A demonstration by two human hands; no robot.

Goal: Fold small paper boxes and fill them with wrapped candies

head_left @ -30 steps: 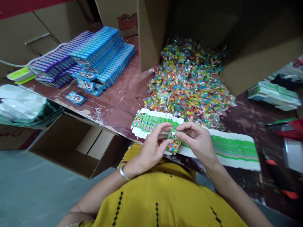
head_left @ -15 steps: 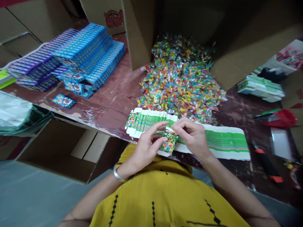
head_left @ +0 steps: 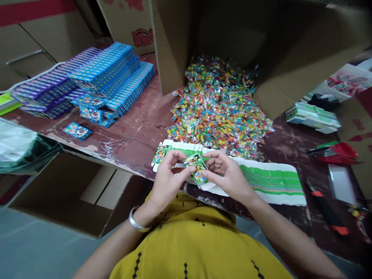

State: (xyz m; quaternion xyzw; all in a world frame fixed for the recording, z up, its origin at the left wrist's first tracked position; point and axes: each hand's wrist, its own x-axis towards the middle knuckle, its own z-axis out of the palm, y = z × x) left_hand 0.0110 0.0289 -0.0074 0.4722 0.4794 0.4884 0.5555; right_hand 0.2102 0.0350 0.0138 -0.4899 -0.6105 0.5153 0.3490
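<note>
A small green printed candy box [head_left: 198, 170] is held between both hands above the table's front edge. My left hand [head_left: 171, 174] grips its left side with thumb and fingers. On its right side, my right hand [head_left: 225, 172] pinches it the same way. Under and behind the hands lies a row of flat green and white cartons [head_left: 273, 180], fanned out to the right. At the row's left end a green printed carton face [head_left: 159, 154] shows. Just beyond is a heap of clear packets of colourful candies [head_left: 217, 108].
Stacks of blue boxes [head_left: 116, 73] and purple boxes [head_left: 46, 91] stand at the back left; one blue box [head_left: 78, 131] lies apart. An open cardboard box [head_left: 58, 193] sits below the edge. A black-and-orange cutter [head_left: 327, 211] and red pouch [head_left: 338, 153] lie right.
The green box has turned to a slant and moved slightly left and up. My right hand has come down from its top edge to its right side. The view has shifted slightly.
</note>
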